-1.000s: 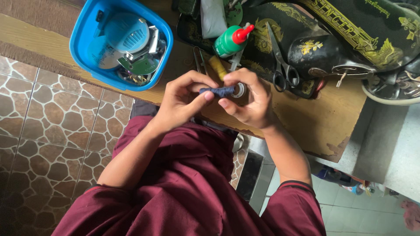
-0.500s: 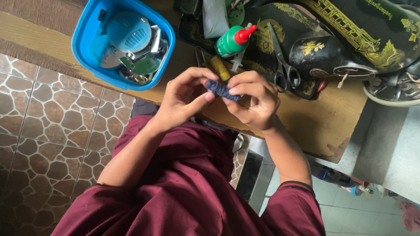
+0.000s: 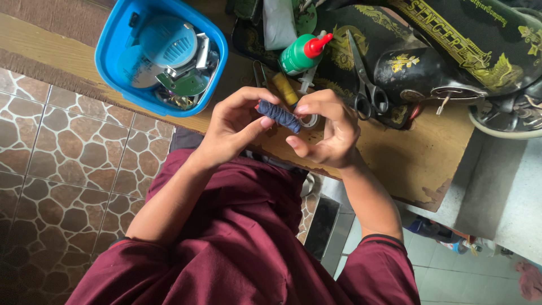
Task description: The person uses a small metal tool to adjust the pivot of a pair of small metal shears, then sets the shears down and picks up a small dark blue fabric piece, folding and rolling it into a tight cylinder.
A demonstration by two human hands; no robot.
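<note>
Left hand (image 3: 234,127): fingers curled, thumb and fingertips pinching one end of a dark blue spool of thread (image 3: 280,115).
Right hand (image 3: 327,130): fingers bent, gripping the spool's other end.
Spool: held tilted between both hands above the worn wooden table (image 3: 406,158).
Nearby: green glue bottle with red cap (image 3: 304,52); steel scissors (image 3: 366,87); blue plastic tub (image 3: 116,45).
</note>
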